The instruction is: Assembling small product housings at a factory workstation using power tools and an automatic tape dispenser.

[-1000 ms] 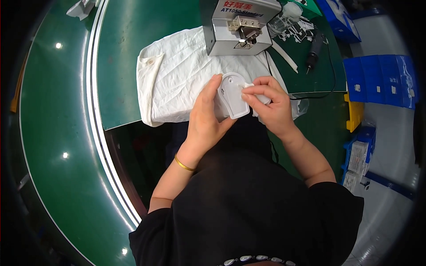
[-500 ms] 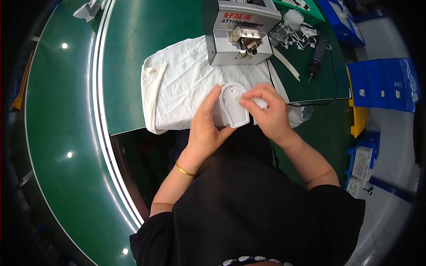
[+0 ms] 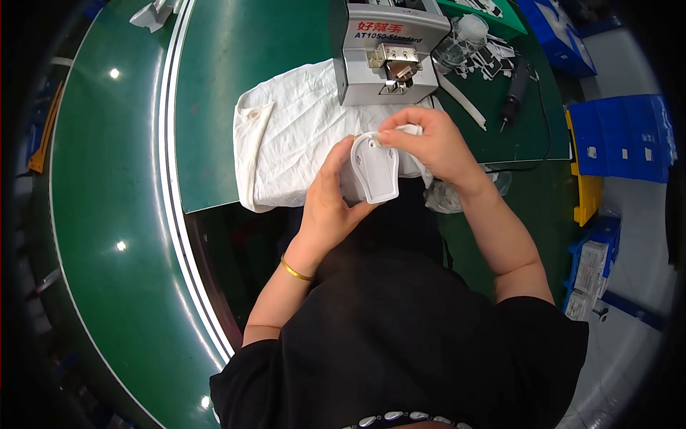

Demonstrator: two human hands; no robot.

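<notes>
My left hand (image 3: 331, 187) is wrapped round a white plastic housing (image 3: 376, 171), arched at the far end, its recessed side facing up. The housing is tilted above the table's near edge. My right hand (image 3: 431, 143) is closed in a pinch at the housing's far right rim, thumb and forefinger beside a small round post in the recess. A white piece (image 3: 410, 129) shows between its fingers; its kind cannot be made out. Below and beyond the hands lies a white cloth (image 3: 300, 129), spread over the table.
A grey screw feeder (image 3: 386, 53) stands on the cloth's far edge. Right of it are a clear jar (image 3: 450, 53), black and white flat parts (image 3: 489, 61), a white tube (image 3: 463, 104) and a dark electric screwdriver (image 3: 516, 96). Blue bins (image 3: 622, 139) stand farther right.
My right hand has moved up and away, from the housing's right side to its far rim, with the white piece in it. The left hand and housing have hardly moved.
</notes>
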